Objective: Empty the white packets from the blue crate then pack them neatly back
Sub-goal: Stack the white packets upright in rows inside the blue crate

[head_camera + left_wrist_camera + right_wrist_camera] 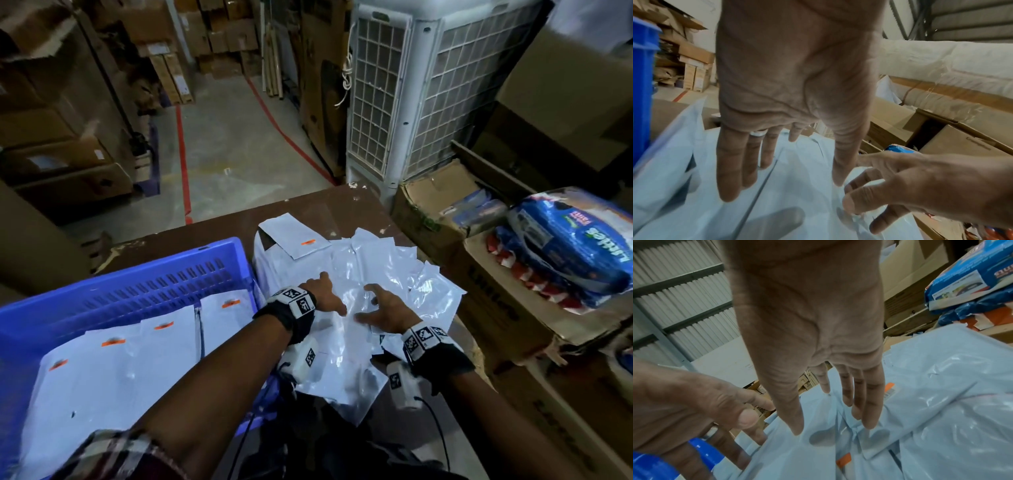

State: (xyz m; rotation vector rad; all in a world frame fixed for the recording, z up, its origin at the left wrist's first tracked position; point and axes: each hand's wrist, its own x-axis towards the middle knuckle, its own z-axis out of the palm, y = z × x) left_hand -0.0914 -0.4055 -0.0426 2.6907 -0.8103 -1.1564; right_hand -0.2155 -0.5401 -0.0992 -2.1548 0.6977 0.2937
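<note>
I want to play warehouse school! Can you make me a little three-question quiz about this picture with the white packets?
1. True or false: the blue crate already has white packets in it.
2. The loose pile lies where? A) on the floor B) on the table beside the crate C) on a shelf
3. Fill in: both hands, left hand and right hand, have ____ fingers.

Key: 1 true; 2 B; 3 straight

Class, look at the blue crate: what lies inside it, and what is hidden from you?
Inside the blue crate lie white packets with orange tags, flat and overlapping. They and the left forearm cover the crate's floor, so anything beneath cannot be seen.
</note>
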